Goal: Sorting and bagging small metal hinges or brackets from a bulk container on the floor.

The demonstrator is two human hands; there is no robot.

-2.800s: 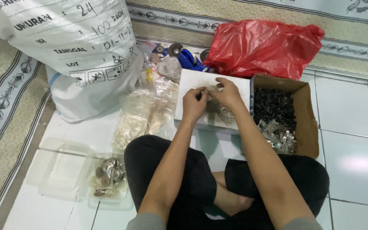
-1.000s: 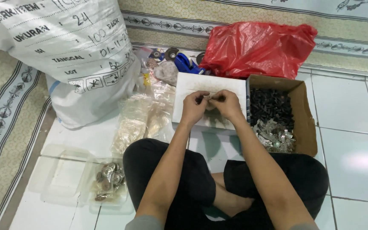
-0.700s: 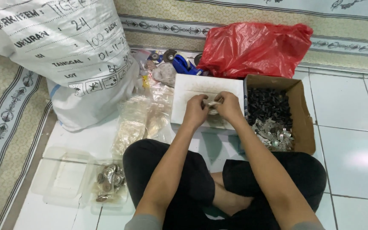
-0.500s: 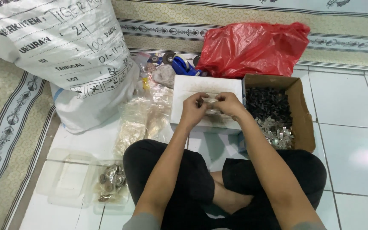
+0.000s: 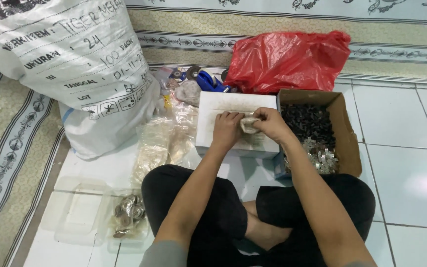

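Sack (image 5: 70, 64) far left; flat box (image 5: 235, 123) centre; carton (image 5: 317, 133) just right; bag (image 5: 287, 59) behind; tray (image 5: 82, 212) near left.

A big white woven sack (image 5: 75, 64), a red plastic bag (image 5: 287, 59) and a clear tray of metal pieces (image 5: 127, 217) lie around.

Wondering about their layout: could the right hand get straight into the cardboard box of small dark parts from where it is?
Probably yes. The right hand sits just beside the cardboard box, whose top is open, and nothing lies between them. It shares a small clear packet with the left hand, though, so it isn't free.
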